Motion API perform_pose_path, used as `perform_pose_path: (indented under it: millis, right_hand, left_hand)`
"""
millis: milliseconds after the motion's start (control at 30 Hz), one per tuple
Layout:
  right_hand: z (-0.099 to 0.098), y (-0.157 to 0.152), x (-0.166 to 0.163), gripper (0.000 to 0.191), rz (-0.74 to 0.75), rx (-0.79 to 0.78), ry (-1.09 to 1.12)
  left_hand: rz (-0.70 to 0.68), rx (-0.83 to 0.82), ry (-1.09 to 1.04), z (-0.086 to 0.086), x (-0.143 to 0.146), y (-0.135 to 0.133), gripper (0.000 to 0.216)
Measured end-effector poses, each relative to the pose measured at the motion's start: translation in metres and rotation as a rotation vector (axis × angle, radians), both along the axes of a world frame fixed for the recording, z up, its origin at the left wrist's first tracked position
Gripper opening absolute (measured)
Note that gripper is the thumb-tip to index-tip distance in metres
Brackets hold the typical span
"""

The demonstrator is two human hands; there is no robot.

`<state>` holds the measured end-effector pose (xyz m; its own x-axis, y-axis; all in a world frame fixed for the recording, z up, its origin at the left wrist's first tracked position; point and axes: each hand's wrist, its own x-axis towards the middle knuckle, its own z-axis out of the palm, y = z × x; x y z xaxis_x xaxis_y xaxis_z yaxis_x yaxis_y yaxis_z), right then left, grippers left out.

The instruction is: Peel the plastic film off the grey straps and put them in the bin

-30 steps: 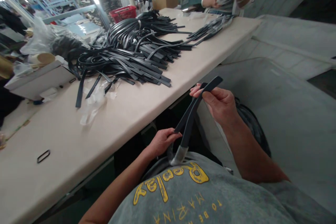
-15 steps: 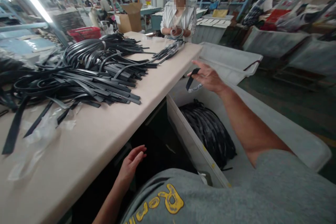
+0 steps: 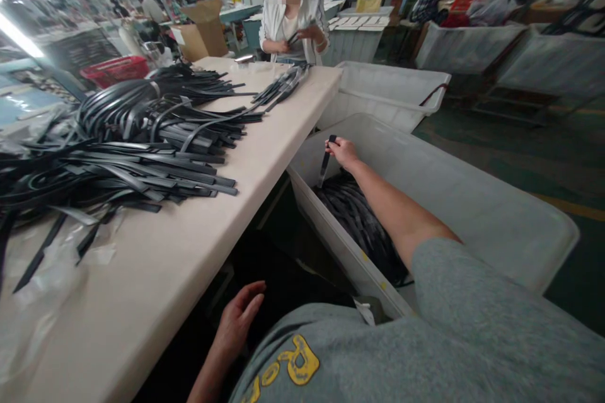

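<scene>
Black strap, pinched near its upper end between the thumb and fingers of my right hand. Grip narrow, closed on the strap. It hangs slightly tilted, inside the left part of the pale bin, which stands right of the table. Its lower end reaches the far edge of the dark pile of straps in the bin; whether they touch, I cannot tell. Lower stretch looks paler, cause unclear.

Left hand: near side, between table edge and my shirt. Fingers loosely curled, thumb apart, nothing visible in it.

Table, left: large heap of black straps, many loose ends toward the right. Far end: smaller bunch, a person standing beyond it.

Step in hand, my judgement: strap held over the bin, not yet released. Setting it down from here would call for lowering it clear of the left wall, lining it up with the pile, then easing the pinch. Left hand seems unneeded for that.
</scene>
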<state>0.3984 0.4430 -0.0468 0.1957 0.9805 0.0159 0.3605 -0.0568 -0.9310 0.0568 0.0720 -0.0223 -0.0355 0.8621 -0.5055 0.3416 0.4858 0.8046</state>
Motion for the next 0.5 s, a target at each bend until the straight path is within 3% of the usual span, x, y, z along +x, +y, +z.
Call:
perform_pose_path:
  millis: [167, 267, 367, 500]
  right_hand:
    - [0.003, -0.007, 0.002, 0.026, -0.011, 0.043, 0.238]
    - [0.007, -0.033, 0.015, 0.038, 0.007, 0.062, 0.324]
    - [-0.002, -0.085, 0.042, 0.052, -0.001, 0.025, 0.349]
    - [-0.039, -0.183, 0.094, 0.058, -0.045, -0.171, 0.248]
  left_hand:
    - [0.036, 0.002, 0.000, -0.006, -0.006, 0.000, 0.055]
    - [0.055, 0.008, -0.001, -0.008, -0.009, -0.001, 0.056]
    - [0.041, 0.008, 0.012, -0.007, -0.009, -0.002, 0.055]
    - [0.020, 0.001, 0.017, -0.004, -0.007, -0.005, 0.054]
